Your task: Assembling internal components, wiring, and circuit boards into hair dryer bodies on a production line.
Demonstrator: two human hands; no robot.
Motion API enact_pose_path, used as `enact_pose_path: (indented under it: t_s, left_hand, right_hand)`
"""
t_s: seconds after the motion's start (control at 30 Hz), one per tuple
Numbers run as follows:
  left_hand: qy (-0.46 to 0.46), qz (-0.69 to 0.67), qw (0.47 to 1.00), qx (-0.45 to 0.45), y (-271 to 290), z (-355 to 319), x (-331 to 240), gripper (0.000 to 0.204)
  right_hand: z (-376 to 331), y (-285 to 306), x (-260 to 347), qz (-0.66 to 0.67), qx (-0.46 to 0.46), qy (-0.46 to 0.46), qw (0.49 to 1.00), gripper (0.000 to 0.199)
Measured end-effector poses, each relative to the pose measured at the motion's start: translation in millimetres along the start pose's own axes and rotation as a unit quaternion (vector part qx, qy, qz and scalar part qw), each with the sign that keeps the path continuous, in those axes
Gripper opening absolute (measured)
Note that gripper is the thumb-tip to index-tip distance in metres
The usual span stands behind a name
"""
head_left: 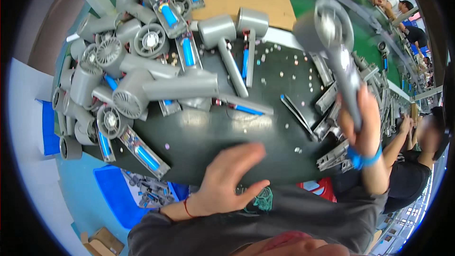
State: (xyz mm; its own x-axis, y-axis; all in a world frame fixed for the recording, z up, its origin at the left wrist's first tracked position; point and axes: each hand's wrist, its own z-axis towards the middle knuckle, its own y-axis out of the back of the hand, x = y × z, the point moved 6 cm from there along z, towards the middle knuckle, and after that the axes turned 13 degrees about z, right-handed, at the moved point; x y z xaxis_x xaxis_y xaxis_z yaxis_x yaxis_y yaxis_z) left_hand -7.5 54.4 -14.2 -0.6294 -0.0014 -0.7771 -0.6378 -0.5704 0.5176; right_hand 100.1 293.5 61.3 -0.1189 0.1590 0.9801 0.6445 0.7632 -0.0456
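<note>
In my right hand is a grey handheld fan, gripped by its handle and raised above the right side of the dark work table, its round head up and slightly blurred. My left hand, with a red string at the wrist, hovers by the table's front edge; its fingers are apart and nothing is in them. Metal tweezers lie between the two hands. Beyond my left hand an open fan handle shows a blue battery cell. Two fans lie farther back.
Many grey fans pile up at the left, some with battery cells exposed. Loose grey handle shells cluster at the right. Small pale bits are scattered over the table. A blue bin stands below left. A co-worker sits at right.
</note>
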Motion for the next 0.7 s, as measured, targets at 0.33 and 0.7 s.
enact_pose_path:
  t_s: [0.33, 0.7]
  left_hand:
    - [-0.048, 0.186, 0.981, 0.016, -18, 18, -4, 0.019]
    - [-0.096, 0.266, 0.958, 0.046, -28, 5, -6, 0.02]
  right_hand:
    - [417, 2, -20, 0.156, -0.14, 0.074, 0.975, 0.04]
    - [448, -1, 7, -0.38, -0.201, 0.152, 0.89, 0.072]
